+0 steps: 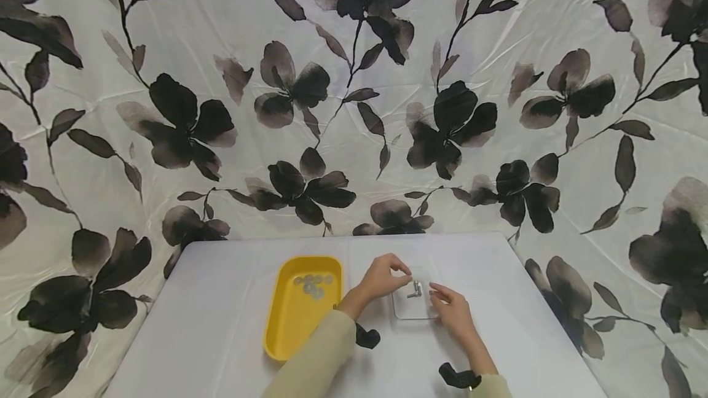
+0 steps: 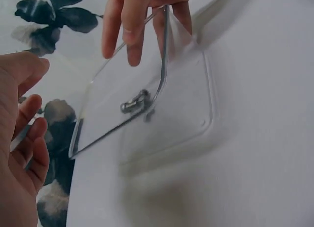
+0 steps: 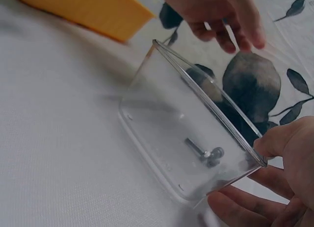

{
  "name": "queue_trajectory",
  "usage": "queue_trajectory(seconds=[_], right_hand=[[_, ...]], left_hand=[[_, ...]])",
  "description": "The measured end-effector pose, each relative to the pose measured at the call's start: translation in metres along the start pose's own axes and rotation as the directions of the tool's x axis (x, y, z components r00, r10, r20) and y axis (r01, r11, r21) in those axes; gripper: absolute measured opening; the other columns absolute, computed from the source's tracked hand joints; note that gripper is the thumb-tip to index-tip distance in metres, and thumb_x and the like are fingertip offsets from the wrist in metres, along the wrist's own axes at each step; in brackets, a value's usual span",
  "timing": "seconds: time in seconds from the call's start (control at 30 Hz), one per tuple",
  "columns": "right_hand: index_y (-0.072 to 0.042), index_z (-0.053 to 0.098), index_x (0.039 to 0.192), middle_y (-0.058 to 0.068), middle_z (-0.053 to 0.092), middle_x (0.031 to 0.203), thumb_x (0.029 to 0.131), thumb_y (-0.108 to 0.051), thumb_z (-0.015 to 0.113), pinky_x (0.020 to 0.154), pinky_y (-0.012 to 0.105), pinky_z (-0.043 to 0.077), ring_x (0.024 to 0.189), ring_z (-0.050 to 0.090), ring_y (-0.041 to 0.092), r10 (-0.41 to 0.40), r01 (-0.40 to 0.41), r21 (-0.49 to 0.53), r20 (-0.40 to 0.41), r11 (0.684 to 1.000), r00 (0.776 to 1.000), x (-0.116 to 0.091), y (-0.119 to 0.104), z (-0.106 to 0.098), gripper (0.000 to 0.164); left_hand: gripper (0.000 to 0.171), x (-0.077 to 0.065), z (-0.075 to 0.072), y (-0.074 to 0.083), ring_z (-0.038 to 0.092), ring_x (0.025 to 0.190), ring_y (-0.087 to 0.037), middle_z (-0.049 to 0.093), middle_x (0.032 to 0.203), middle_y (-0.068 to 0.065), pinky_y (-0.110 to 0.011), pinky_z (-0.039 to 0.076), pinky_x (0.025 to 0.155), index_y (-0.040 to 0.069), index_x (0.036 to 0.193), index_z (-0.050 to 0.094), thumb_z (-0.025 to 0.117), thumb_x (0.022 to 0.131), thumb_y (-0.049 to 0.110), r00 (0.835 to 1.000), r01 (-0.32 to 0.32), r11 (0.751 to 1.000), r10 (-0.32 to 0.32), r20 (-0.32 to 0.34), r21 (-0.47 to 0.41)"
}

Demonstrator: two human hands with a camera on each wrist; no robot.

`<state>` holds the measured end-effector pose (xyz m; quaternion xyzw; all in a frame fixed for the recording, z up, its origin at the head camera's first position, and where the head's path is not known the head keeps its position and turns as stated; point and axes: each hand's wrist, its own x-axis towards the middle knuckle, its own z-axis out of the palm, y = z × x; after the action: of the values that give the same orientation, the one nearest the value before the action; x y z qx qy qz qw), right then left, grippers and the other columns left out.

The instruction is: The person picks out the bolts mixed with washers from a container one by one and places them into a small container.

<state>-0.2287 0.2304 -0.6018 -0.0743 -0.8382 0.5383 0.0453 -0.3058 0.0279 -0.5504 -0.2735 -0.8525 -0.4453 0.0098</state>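
Observation:
A clear plastic container [image 1: 406, 312] stands on the white table with several small metal bolts [image 1: 415, 290] lying in its bottom. At its right side, my right hand [image 1: 453, 311] holds the wall; in the right wrist view the thumb [image 3: 277, 138] lies at the rim and the fingers [image 3: 240, 207] run along the outside. My left hand [image 1: 381, 276] hovers by the container's left rim, holding nothing. Its thumb and fingers [image 2: 37, 134] are loosely bent and apart in the left wrist view. The bolts [image 3: 211, 156] show through the clear wall.
Left of the container is a yellow tray [image 1: 276, 324] with several translucent discs [image 1: 313, 287] near its far end; my left forearm crosses its near right corner. A floral curtain [image 1: 354, 140] hangs behind the white table [image 1: 210, 324].

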Motion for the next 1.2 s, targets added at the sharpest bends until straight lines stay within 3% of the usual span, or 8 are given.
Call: queue_trajectory(seconds=[0.13,0.37,0.6,0.77,0.93,1.13,1.2], right_hand=[[-0.007,0.062,0.129,0.024,0.061,0.122,0.094,-0.013,0.062,0.057,0.030,0.055,0.089,0.067,0.029,0.003,-0.003,-0.016,0.000,1.000,1.000,0.002,-0.003,0.001,0.035],[-0.007,0.061,0.130,0.025,0.060,0.124,0.095,-0.015,0.061,0.057,0.029,0.055,0.093,0.066,0.031,0.012,-0.013,-0.036,-0.019,0.999,1.000,0.001,-0.001,0.000,0.036],[-0.008,0.062,0.129,0.024,0.060,0.124,0.094,-0.016,0.062,0.058,0.029,0.054,0.089,0.067,0.029,0.025,-0.027,-0.053,-0.045,0.998,0.999,0.000,-0.002,0.002,0.036],[-0.006,0.064,0.126,0.022,0.061,0.124,0.092,-0.013,0.064,0.068,0.036,0.056,0.094,0.067,0.033,-0.110,0.091,-0.180,-0.095,0.979,0.989,-0.005,-0.011,0.005,0.035],[-0.005,0.065,0.121,0.020,0.062,0.123,0.089,-0.010,0.067,0.078,0.045,0.054,0.103,0.064,0.037,-0.311,0.256,-0.293,-0.158,0.921,0.937,-0.013,-0.039,0.010,0.033],[-0.008,0.066,0.120,0.012,0.064,0.122,0.088,-0.007,0.068,0.079,0.039,0.054,0.105,0.064,0.032,-0.402,0.371,-0.211,-0.124,0.904,0.907,-0.023,-0.081,0.038,0.032],[-0.008,0.067,0.119,0.011,0.064,0.122,0.088,-0.005,0.069,0.079,0.039,0.055,0.104,0.064,0.031,-0.427,0.408,-0.175,-0.091,0.896,0.900,-0.026,-0.091,0.051,0.032]], left_hand=[[0.006,-0.010,-0.016,-0.005,0.061,0.096,-0.030,0.067,0.091,-0.005,-0.035,0.048,0.084,0.014,0.088,0.077,0.074,0.084,0.017,1.000,0.011,0.999,-0.010,0.008,-0.035],[0.008,-0.030,-0.036,-0.010,0.059,0.095,-0.030,0.063,0.089,0.006,-0.049,0.048,0.086,0.012,0.091,0.077,0.073,0.086,0.017,1.000,-0.018,0.997,0.018,0.001,-0.080],[0.005,-0.042,-0.064,-0.011,0.057,0.095,-0.027,0.063,0.091,0.007,-0.045,0.050,0.079,0.016,0.089,0.077,0.073,0.086,0.016,1.000,-0.024,0.996,0.023,-0.006,-0.086],[0.005,-0.053,-0.086,-0.012,0.057,0.099,-0.029,0.063,0.094,0.008,-0.040,0.050,0.081,0.020,0.090,0.076,0.073,0.087,0.019,0.999,0.037,0.996,-0.035,0.029,-0.077],[0.005,-0.063,-0.104,-0.020,0.056,0.099,-0.024,0.063,0.096,0.008,-0.045,0.049,0.087,0.022,0.091,0.076,0.072,0.088,0.019,0.996,0.077,0.994,-0.074,0.042,-0.076],[0.008,-0.070,-0.124,-0.032,0.056,0.097,-0.025,0.062,0.096,0.007,-0.042,0.048,0.088,0.021,0.093,0.076,0.072,0.088,0.016,0.991,0.126,0.990,-0.123,0.060,-0.058],[0.008,-0.071,-0.130,-0.037,0.055,0.094,-0.023,0.063,0.095,0.006,-0.039,0.047,0.086,0.018,0.093,0.076,0.073,0.087,0.014,0.992,0.114,0.993,-0.113,0.054,-0.033]])
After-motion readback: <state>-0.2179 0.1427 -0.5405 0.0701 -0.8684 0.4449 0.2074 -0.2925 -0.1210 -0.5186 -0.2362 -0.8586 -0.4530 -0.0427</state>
